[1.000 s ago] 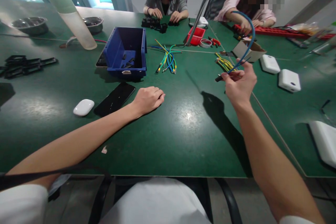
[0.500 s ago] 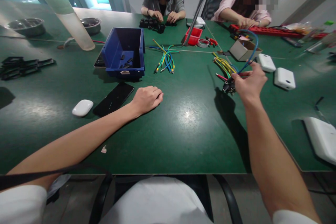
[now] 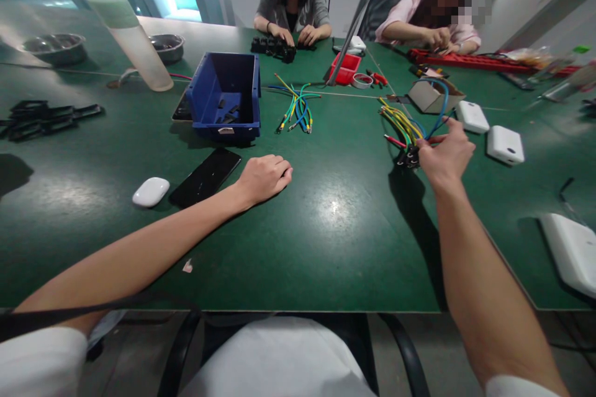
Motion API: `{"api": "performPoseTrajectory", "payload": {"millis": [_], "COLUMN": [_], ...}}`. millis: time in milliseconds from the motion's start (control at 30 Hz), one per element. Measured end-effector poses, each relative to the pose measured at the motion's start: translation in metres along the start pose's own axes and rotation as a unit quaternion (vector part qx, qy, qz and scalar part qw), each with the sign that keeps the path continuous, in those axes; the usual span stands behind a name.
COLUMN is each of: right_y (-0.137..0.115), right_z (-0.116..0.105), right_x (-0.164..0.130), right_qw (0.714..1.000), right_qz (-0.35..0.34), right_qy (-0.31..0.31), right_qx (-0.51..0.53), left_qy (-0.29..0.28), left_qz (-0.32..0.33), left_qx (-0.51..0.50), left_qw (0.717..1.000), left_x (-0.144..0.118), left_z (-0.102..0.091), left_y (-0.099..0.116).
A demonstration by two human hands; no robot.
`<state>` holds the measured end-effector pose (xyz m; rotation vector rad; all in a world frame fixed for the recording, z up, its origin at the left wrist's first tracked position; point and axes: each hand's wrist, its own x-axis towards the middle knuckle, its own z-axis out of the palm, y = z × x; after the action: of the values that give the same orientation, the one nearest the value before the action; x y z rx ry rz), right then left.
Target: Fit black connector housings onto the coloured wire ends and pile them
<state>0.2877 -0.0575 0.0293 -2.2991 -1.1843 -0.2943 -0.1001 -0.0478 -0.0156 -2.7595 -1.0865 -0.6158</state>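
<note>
**Blue wire brought down to the wire bundle on the mat**

Lowered since the earlier frames: right hand [image 3: 446,154], formerly raised with the blue wire [image 3: 437,108] arching high, now down at table level against the loose wire bundle [image 3: 399,122]. Unchanged: left hand [image 3: 264,177].

Places given relative to the blue bin [image 3: 226,94], left to right.

- Far left of bin: black plastic frames [image 3: 44,116], stacked flat.
- Left and behind bin: translucent bottle [image 3: 133,40], leaning in the lens; two steel bowls [image 3: 53,46] beyond it.
- Front-left of bin: white earbud case [image 3: 149,191] and black phone [image 3: 205,177], side by side, near each other.
- Bin itself: a few dark parts on its floor, otherwise too dim to list.
- Front-right of bin: left hand, loosely curled into a soft fist, knuckles resting on the green mat [image 3: 326,229], holding nothing visible.
- Right of bin: short mixed wires [image 3: 295,108], blue, green and yellow, fanned out.
- Further right: yellow-green bundle with black terminals at its near end; right hand touching that end, fingers pinched on the blue wire, which loops up and back toward a cardboard box [image 3: 433,96].
- Far right: two white housings [image 3: 505,144]; a larger white cover [image 3: 570,254] at the near edge.
- Behind bin: two other people, hands busy with their own parts.

Step judged in hand: setting down or pairing the blue wire with the bundle's terminal end. Next move likely calls for a fine fingertip grip at the black terminals, and the idle left hand to steady them.
</note>
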Motion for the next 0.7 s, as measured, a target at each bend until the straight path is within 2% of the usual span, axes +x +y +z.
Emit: {"api": "performPoseTrajectory", "payload": {"millis": [267,700], "right_y": [0.0,0.0], "right_z": [0.006,0.01], "right_x": [-0.004,-0.011], "right_qw": [1.0,0.998], "right_qz": [0.0,-0.039], "right_qy": [0.028,-0.021], "right_qx": [0.012,0.037], "left_qy": [0.001,-0.001], "left_qz": [0.001,-0.006], "left_qx": [-0.001,-0.009], "left_qw": [1.0,1.0], "left_x": [0.0,0.0], "left_z": [-0.001,-0.001], "left_y": [0.0,0.001]}}
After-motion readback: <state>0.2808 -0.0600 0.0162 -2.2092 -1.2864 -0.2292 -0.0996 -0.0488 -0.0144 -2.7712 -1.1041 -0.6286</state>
